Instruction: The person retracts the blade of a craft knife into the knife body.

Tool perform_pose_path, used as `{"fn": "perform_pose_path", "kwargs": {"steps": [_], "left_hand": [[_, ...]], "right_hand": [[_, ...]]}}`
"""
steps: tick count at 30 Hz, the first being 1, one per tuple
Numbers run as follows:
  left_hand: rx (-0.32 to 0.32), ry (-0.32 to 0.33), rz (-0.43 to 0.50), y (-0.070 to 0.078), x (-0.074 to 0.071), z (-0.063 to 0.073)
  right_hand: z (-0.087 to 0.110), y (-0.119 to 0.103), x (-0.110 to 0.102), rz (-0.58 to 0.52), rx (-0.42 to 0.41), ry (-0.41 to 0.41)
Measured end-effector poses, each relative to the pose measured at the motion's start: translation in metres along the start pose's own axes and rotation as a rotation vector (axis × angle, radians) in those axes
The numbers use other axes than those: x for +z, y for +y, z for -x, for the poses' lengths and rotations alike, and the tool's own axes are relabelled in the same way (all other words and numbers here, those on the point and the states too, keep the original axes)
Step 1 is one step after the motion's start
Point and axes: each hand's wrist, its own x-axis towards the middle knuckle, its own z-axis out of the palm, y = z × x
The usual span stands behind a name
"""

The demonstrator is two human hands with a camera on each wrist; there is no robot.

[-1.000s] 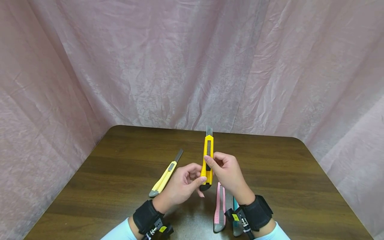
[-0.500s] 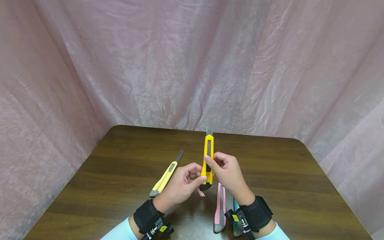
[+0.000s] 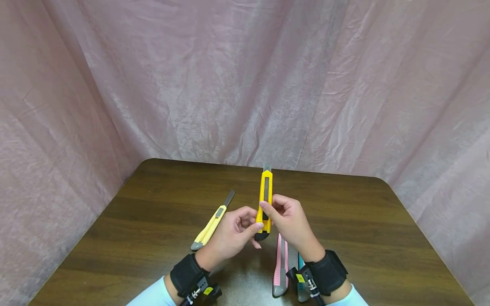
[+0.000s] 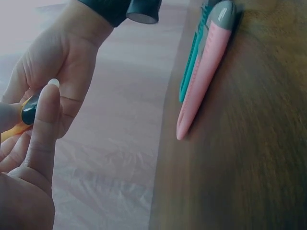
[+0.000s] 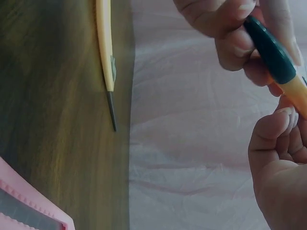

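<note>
Both hands hold a bright yellow utility knife (image 3: 266, 187) above the table, its blade end pointing away from me. My left hand (image 3: 231, 236) pinches its black butt end (image 4: 30, 108) between thumb and fingers. With its thumb on the front of the handle, my right hand (image 3: 294, 221) grips the knife around the middle. A short piece of metal blade (image 3: 267, 167) sticks out at the far tip. Left of my left hand lies a pale yellow utility knife (image 3: 209, 227) with its blade out. A pink utility knife (image 3: 280, 270) lies below my right hand.
Beside the pink knife lies a teal utility knife (image 3: 300, 260), partly hidden under the right wrist strap. The dark wooden table (image 3: 337, 204) has rounded far corners. Pink curtains (image 3: 214, 85) hang behind it. Each wrist wears a black strap with a small camera.
Less blade shows at the yellow knife's tip than a second ago. The right thumb has slid slightly toward the butt end. Both hands otherwise stay in place.
</note>
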Motion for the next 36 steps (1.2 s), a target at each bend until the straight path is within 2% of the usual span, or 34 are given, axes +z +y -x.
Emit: {"fn": "perform_pose_path", "kwargs": {"steps": [7,11,17,26,36], "left_hand": [[-0.004,0.008,0.004,0.0009,0.0007,-0.0005],[-0.004,0.007,0.005,0.0006,0.0005,-0.0005],[-0.008,0.013,0.008,0.0018,0.0011,0.0001],[0.023,0.023,0.027,0.0011,-0.0013,0.0001],[0.018,0.021,0.01,-0.0011,-0.0028,0.0004]], "right_hand": [[0.0003,-0.0018,0.0015,0.017,0.029,0.027],[-0.0003,-0.0042,0.0005,0.015,0.06,0.01],[-0.0004,-0.0028,0.0003,0.016,0.04,-0.003],[0.0,-0.0003,0.0028,0.003,0.02,-0.015],[0.0013,-0.0011,0.0057,0.001,0.038,0.02]]}}
